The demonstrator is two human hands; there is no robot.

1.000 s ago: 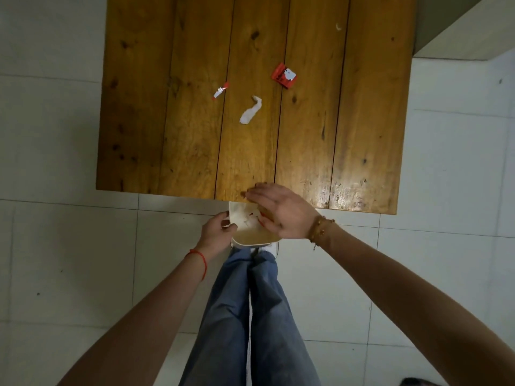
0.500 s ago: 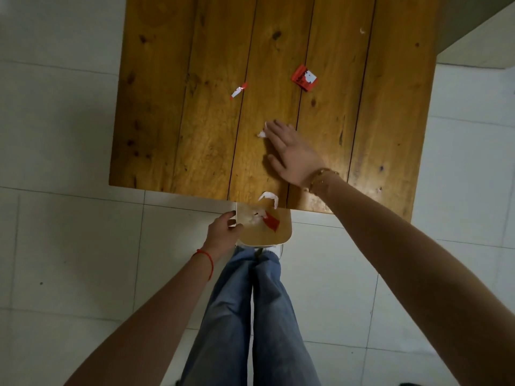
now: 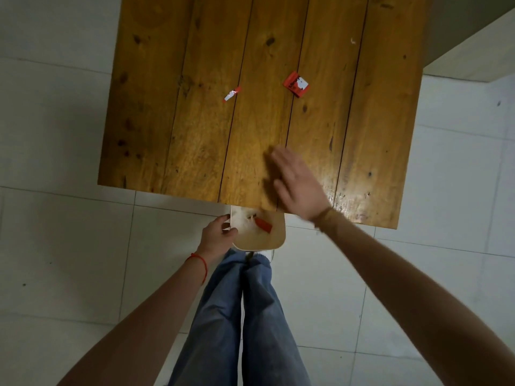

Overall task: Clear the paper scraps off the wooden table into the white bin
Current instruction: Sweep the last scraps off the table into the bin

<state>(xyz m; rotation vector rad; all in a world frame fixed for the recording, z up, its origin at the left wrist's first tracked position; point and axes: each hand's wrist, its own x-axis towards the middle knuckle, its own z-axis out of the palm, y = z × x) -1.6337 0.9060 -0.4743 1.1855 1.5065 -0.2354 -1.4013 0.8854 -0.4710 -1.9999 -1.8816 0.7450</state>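
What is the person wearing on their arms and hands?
Both arms are bare, with no sleeves and no gloves on the hands. The left hand has a thin red string bracelet around its wrist. The right hand has a bracelet at its wrist too, but it is blurred, so its colour and beads are hard to tell.

Motion-blurred right hand (image 3: 295,182); white bin (image 3: 276,240) partly under table (image 3: 195,135).
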